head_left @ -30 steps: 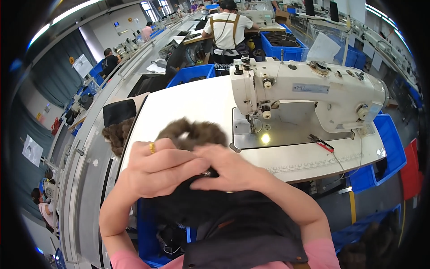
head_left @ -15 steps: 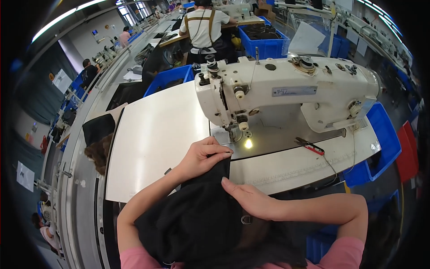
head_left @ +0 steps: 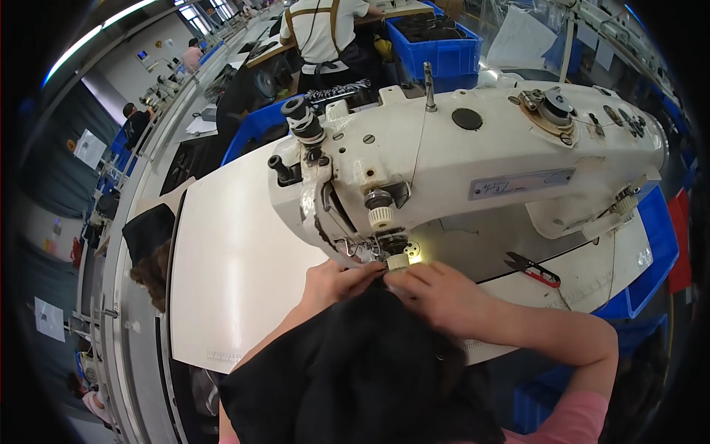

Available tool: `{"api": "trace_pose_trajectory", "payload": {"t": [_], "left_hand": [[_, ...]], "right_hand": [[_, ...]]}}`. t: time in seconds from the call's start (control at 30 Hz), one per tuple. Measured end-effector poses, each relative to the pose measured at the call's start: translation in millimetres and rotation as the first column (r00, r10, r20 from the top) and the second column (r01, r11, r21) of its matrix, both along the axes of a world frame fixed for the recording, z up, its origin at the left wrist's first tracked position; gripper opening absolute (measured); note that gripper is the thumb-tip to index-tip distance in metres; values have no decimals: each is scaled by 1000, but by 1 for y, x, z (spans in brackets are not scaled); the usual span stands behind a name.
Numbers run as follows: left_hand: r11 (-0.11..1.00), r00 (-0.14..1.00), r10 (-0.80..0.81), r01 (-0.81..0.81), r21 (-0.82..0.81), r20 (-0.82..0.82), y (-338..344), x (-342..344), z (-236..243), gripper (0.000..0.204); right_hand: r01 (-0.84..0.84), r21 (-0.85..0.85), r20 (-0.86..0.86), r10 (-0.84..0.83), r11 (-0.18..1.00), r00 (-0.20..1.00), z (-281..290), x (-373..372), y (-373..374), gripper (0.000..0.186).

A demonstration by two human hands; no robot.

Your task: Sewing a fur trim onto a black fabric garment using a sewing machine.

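Observation:
A white sewing machine (head_left: 444, 159) stands in front of me, its lamp lit beside the needle area. My left hand (head_left: 333, 285) is closed, pinching the edge of a black fabric piece (head_left: 347, 362) just in front of the presser foot. Close on its right, my right hand (head_left: 436, 292) is also closed on the fabric, fingers bent near the needle. The bulk of the cloth hangs from the table edge toward my body. Machine parts and my fingers hide the fabric's edge under the needle.
Red-handled thread snips (head_left: 534, 269) lie on the right of the machine bed. Black and brown furry pieces (head_left: 151, 244) rest left of the white table (head_left: 222, 266). Blue bins (head_left: 436, 55) stand behind and at right. A co-worker (head_left: 322, 33) stands beyond the machine.
My view has come closer to the machine. Both hands have moved up to the needle with the black fabric, and my right hand has risen from lower on the cloth to beside my left.

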State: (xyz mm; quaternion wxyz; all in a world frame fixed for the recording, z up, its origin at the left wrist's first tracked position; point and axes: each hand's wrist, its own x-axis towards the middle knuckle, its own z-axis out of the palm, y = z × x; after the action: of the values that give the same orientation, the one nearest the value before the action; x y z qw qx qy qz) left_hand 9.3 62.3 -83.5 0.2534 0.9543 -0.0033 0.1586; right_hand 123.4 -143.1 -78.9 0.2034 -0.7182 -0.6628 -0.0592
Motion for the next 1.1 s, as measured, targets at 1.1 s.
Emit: {"api": "trace_pose_trajectory", "payload": {"t": [1.1], "left_hand": [[720,846,37,-392,-573,-532,29,18,30,49]], "right_hand": [[-73,172,238,31,982,971,-24,-14,20,39]]}}
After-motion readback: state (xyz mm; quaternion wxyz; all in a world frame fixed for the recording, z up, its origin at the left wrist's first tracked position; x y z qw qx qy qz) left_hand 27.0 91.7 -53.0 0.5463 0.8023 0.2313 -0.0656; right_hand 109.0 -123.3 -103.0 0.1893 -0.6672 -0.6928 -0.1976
